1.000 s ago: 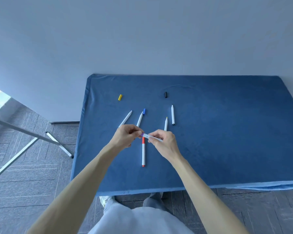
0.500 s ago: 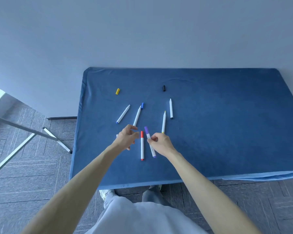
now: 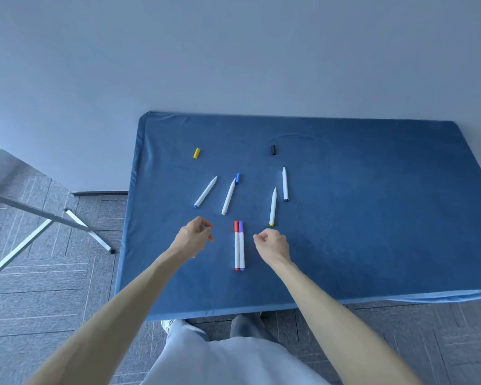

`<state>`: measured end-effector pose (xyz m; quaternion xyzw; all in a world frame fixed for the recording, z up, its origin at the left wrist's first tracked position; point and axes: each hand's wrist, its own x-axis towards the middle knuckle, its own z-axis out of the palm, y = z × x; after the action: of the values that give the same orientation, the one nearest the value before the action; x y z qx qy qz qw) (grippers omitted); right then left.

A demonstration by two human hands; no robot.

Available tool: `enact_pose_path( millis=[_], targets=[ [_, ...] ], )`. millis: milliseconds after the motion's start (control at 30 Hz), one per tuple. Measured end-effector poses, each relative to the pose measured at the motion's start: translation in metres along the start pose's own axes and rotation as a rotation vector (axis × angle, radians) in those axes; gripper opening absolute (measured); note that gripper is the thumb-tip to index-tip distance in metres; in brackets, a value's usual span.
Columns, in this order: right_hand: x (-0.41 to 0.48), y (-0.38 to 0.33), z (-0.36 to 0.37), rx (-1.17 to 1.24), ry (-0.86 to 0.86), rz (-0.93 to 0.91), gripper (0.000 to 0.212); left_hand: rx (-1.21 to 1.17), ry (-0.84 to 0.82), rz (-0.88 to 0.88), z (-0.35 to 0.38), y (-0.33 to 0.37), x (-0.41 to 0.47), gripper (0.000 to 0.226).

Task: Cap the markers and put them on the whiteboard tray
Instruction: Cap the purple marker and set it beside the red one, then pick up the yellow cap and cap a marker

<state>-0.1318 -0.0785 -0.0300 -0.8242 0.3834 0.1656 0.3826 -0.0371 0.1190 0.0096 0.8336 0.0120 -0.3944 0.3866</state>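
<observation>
A red-capped marker and a purple-capped marker lie side by side on the blue table, between my hands. My right hand hovers just right of them, fingers curled, holding nothing. My left hand is to their left with its fingers pinched; a thin pale sliver shows at the fingertips, too small to identify. Farther back lie uncapped markers: a blue-ended one, one beside a blue cap, a yellow one and a black one. A yellow cap and black cap lie near the back. No whiteboard tray is in view.
The table stands against a plain wall. A metal frame leg slants across the tiled floor on the left. The table's near edge is right in front of my legs.
The purple marker was held between both hands, then laid down beside the red marker. My right hand let it go and both hands moved apart.
</observation>
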Motion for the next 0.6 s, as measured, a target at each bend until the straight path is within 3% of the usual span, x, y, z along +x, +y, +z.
enact_pose_path(
  millis=[433,600],
  targets=[
    [0.045,-0.016,-0.021,-0.030,0.386,0.028,0.021,-0.050,0.092,-0.011,-0.001,0.009,0.015,0.022],
    [0.069,-0.017,-0.018,-0.177,0.304,0.068,0.034,-0.122,0.196,-0.100,-0.006,-0.006,0.013,0.022]
  ],
)
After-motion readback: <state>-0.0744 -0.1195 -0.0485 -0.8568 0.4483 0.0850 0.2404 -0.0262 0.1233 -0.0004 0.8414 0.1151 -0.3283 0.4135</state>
